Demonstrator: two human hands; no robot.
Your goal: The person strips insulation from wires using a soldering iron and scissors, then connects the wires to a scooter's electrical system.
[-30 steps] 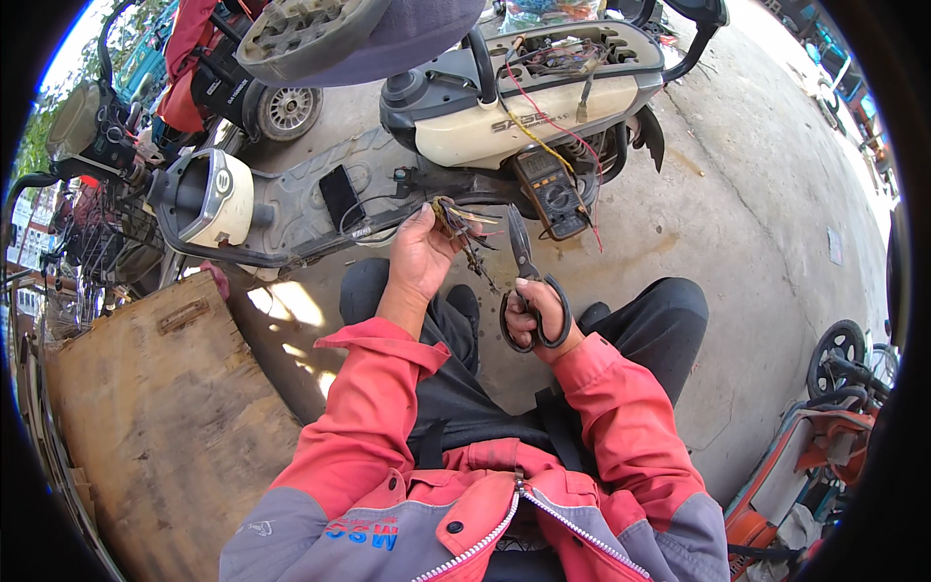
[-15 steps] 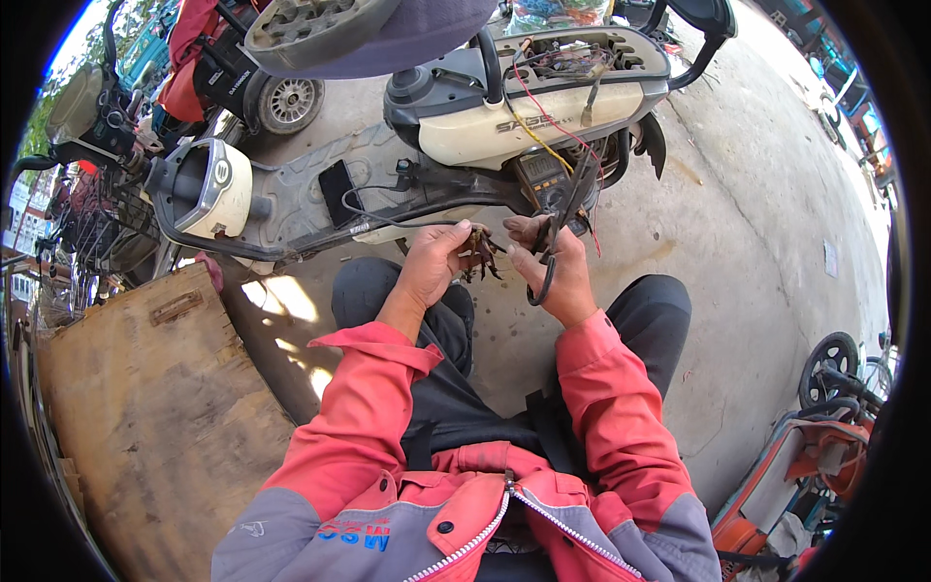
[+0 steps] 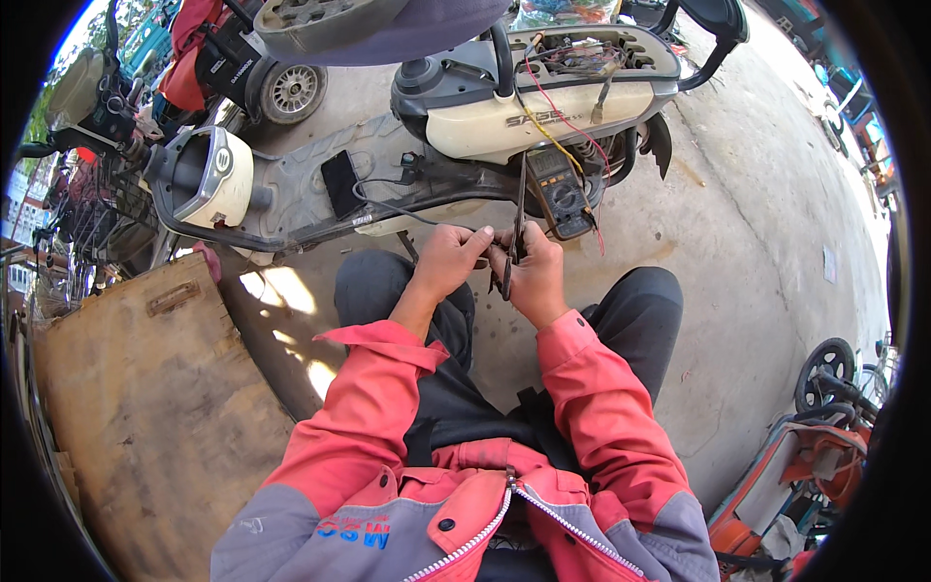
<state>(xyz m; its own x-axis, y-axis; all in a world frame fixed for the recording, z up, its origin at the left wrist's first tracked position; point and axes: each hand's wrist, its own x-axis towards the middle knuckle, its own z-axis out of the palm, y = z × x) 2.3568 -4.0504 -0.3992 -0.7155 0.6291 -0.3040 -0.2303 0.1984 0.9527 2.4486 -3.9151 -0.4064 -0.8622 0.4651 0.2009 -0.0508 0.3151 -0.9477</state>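
Observation:
My left hand (image 3: 451, 262) is closed on a wire bundle that is now largely hidden by the fingers. My right hand (image 3: 538, 276) grips black-handled scissors (image 3: 520, 199), their long blades pointing up, and its fingertips meet the left hand's. Just beyond them a multimeter (image 3: 555, 196), with red and yellow leads, hangs at the side of a cream electric scooter (image 3: 465, 131). Exposed wiring (image 3: 582, 58) fills the scooter's open seat compartment. A black phone (image 3: 341, 184) lies on the grey footboard (image 3: 296, 189), with a dark cable running near it.
A stained plywood board (image 3: 145, 378) is at the lower left. A detached seat (image 3: 378, 29) is at the top, and another vehicle with a wheel (image 3: 293, 92) stands behind. Orange vehicle parts (image 3: 810, 456) and a small wheel (image 3: 824, 373) are at the lower right.
My right hand has risen and moved to meet my left, turning the scissors upright. My left hand has moved right and lower, and the wire bundle has become mostly hidden.

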